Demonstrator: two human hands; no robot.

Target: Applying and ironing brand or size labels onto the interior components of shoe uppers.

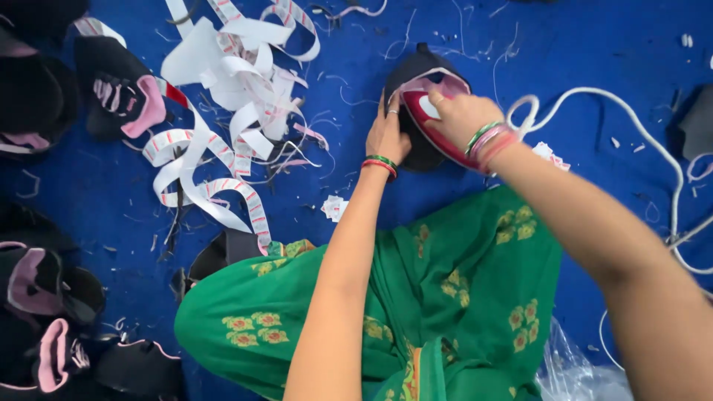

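Observation:
A black shoe upper with pink lining [420,96] lies on the blue cloth in front of me. My left hand [387,136], with a ring and red-green bangles, presses flat on its left side. My right hand [462,117], also in bangles, grips its pink-edged opening from the right. My knees in green patterned fabric [416,312] fill the lower middle of the view.
A tangle of white printed tape strips [230,96] lies at upper left. Several black-and-pink shoe uppers [122,93] sit along the left edge. A white cord [639,119] loops at right. Thread scraps dot the blue cloth [579,52]; clear plastic [572,371] is at lower right.

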